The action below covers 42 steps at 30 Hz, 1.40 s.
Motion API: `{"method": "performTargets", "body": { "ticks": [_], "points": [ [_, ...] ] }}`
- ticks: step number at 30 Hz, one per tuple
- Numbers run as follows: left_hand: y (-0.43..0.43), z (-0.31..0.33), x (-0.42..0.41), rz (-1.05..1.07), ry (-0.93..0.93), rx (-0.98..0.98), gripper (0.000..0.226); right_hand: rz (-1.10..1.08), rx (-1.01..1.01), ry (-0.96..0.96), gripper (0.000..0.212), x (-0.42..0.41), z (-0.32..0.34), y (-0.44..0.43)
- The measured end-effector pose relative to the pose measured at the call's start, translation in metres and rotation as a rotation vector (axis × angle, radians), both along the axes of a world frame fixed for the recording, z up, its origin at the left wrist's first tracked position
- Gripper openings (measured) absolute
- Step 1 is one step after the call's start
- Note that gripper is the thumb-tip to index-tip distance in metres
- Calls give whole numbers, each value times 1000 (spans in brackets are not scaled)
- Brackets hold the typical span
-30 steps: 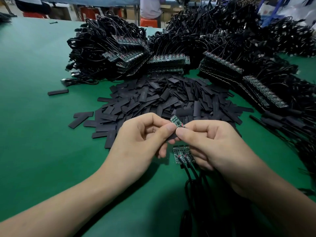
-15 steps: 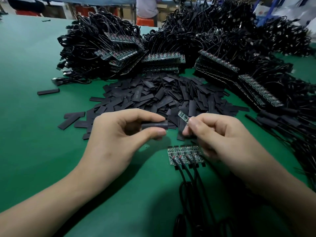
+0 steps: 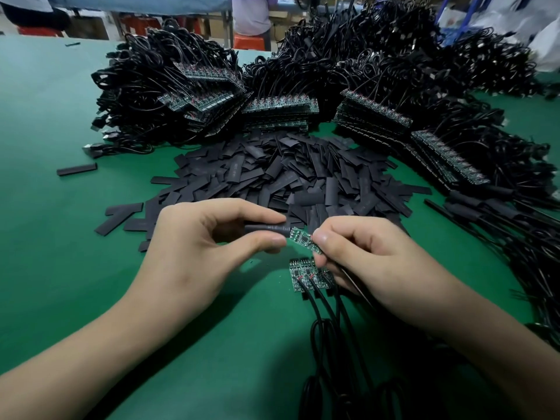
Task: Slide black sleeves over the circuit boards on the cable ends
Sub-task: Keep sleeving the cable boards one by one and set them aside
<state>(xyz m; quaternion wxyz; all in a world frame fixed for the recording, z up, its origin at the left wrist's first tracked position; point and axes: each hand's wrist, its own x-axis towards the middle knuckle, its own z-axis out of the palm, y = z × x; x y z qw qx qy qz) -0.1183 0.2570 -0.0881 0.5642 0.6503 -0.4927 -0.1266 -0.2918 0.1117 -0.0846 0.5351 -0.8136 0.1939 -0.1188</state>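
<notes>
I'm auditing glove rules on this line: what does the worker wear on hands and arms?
Nothing: the left hand and right hand are ungloved, with no rings, and both forearms show no sleeves, watch or wristband.

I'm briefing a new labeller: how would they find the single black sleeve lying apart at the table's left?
Start at the heap of black sleeves mid-table. Look left past its edge, below the leftmost cable bundle. The stray sleeve lies alone on the green table, touching nothing, while the others overlap.
</notes>
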Motion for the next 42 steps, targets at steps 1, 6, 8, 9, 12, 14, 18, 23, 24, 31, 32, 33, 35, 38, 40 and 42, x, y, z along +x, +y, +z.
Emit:
{"method": "performTargets", "body": {
  "ticks": [1, 6, 8, 9, 12, 14, 18, 23, 24, 31, 32, 33, 35, 38, 40, 42],
  "points": [
    [1, 3, 1, -11, -47, 0, 21, 8, -23, 10, 42, 0, 0, 0],
    [2, 12, 8, -107, -346, 41, 22, 32, -53, 42, 41, -1, 3, -3],
    [3, 13, 9, -134, -485, 32, 22, 54, -15, 63, 37, -1, 3, -4],
    [3, 12, 10, -142, -522, 25, 22, 61, -3, 71, 36, -2, 3, -4],
    [3, 10, 10, -149, -486, 21, 22, 61, -77, 91, 37, -3, 5, -1],
    [2, 6, 8, -167, -440, 37, 22, 55, -184, 103, 37, -3, 5, 3],
    [2, 2, 6, -193, -436, 30, 23, 23, -200, 84, 32, 0, 9, 12],
    [0, 1, 5, -183, -401, 18, 22, 14, -166, 46, 27, 1, 7, 13],
    [0, 1, 5, -162, -391, 13, 21, 6, -134, 36, 24, 0, 7, 11],
    [2, 3, 4, -138, -386, -16, 20, 35, -76, 56, 20, -3, 11, 6],
    [2, 3, 3, -144, -396, -20, 20, 45, -64, 61, 20, -3, 11, 5],
    [2, 3, 3, -153, -413, -24, 19, 54, -61, 69, 20, -4, 11, 5],
    [2, 3, 1, -185, -448, -28, 19, 74, -76, 84, 21, -4, 10, 5],
    [3, 3, 0, -242, -485, -37, 17, 114, -54, 69, 19, -4, 7, 6],
    [2, 3, 0, -245, -489, -43, 17, 114, -14, 57, 17, -3, 6, 6],
    [1, 1, 0, -213, -477, -49, 18, 77, 38, 38, 16, -1, 5, 4]
  ]
}}
